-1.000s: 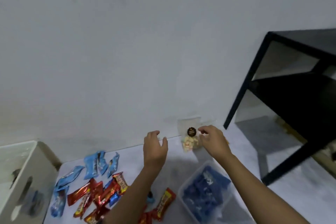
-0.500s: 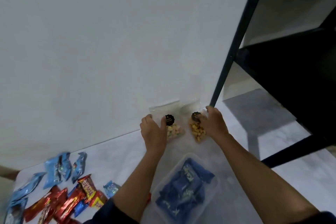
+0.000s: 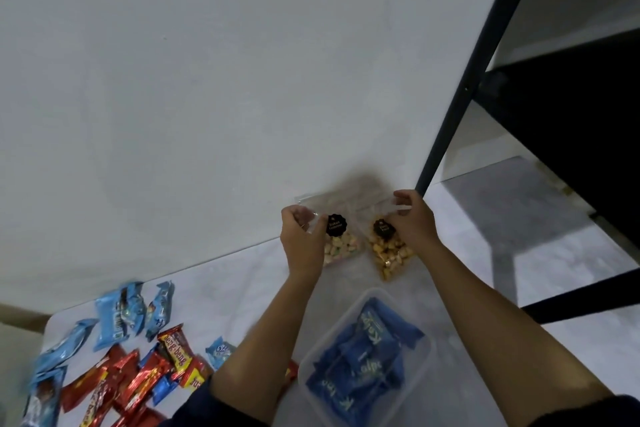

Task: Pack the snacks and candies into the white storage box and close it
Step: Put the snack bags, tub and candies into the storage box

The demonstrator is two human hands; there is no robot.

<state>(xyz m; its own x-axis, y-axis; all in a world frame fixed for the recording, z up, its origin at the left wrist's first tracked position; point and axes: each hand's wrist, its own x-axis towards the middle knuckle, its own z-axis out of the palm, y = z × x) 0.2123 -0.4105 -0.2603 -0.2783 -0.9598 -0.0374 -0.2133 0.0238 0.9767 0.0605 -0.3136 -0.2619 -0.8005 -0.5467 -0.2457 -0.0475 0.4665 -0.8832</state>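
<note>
near the far edge of the table (image 3: 242, 281), the left hand (image 3: 301, 241) pinches the top of a clear bag of pale candies (image 3: 343, 248) and the right hand (image 3: 414, 220) pinches a bag of golden snacks (image 3: 389, 255), both see-through tops hard to make out against the wall (image 3: 207, 80).

A pale surface (image 3: 242, 274) is carrying loose blue packets (image 3: 121, 315) and red bars (image 3: 138, 381) at left, with a clear tub (image 3: 428, 345) sitting at right.
</note>
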